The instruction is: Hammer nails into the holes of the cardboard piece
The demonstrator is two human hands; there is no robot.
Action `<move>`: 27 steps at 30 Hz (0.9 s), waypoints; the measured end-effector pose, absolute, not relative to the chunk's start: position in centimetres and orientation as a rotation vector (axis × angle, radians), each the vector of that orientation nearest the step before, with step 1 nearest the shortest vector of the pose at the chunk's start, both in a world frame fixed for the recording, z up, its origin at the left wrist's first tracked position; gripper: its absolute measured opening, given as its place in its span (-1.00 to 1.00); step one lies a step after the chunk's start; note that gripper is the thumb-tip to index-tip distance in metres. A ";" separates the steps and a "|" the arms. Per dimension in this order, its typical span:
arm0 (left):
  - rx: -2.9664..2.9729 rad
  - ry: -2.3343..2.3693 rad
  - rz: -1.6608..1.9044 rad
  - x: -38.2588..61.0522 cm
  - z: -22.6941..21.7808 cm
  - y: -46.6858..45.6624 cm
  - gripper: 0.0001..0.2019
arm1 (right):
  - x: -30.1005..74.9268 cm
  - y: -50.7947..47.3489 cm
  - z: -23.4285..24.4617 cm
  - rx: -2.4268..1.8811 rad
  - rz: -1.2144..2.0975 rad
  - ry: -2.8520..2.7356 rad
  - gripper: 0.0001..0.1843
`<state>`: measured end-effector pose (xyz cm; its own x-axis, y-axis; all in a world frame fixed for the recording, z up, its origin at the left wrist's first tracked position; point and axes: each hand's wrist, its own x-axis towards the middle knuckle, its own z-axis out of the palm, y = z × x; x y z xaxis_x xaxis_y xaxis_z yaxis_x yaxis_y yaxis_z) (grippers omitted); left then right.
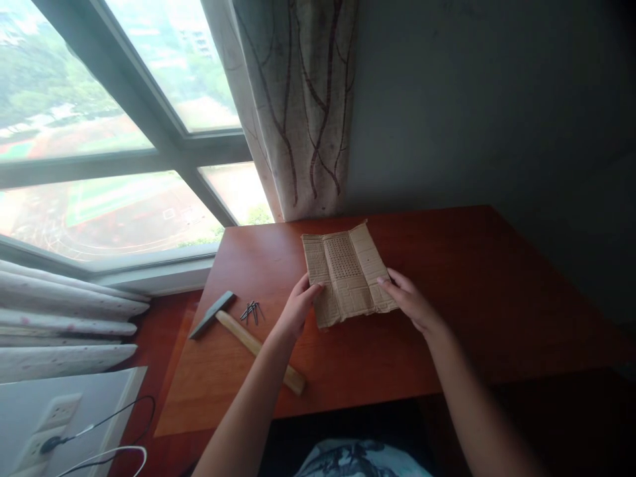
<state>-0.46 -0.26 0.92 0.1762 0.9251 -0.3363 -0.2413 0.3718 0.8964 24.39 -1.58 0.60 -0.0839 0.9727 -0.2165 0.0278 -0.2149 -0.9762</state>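
A worn piece of cardboard (348, 271) with a grid of small holes lies on the reddish wooden table (462, 291). My left hand (298, 306) touches its left edge with the fingers stretched out. At the cardboard's lower right corner rests my right hand (411, 301), its fingers extended flat. Neither hand grips anything. A hammer (243, 331) with a wooden handle and dark head lies to the left of my left hand. Several nails (251, 310) lie beside the hammer head.
A patterned curtain (298, 99) hangs behind the table at the window (114, 132). A grey wall (497, 99) stands to the right. Lower left shows a white power strip with cables (64, 430) and folded light fabric (64, 311).
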 end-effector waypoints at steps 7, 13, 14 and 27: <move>0.800 1.075 0.975 -0.8 1.0 -0.5 -0.51 | 24.3 -1.8 0.6 -1.403 1.401 -1.256 -0.57; 0.829 1.143 0.976 -2.0 1.3 -1.5 -0.44 | 24.8 -2.2 0.7 -1.411 1.318 -1.162 -0.47; 0.848 1.177 0.983 -2.5 1.4 -1.9 -0.43 | 25.1 -2.4 0.4 -1.428 1.268 -1.122 -0.47; 1.295 1.976 0.933 -14.8 -0.5 -9.7 -0.60 | 24.8 -10.8 -3.9 -1.729 1.193 -1.547 -0.57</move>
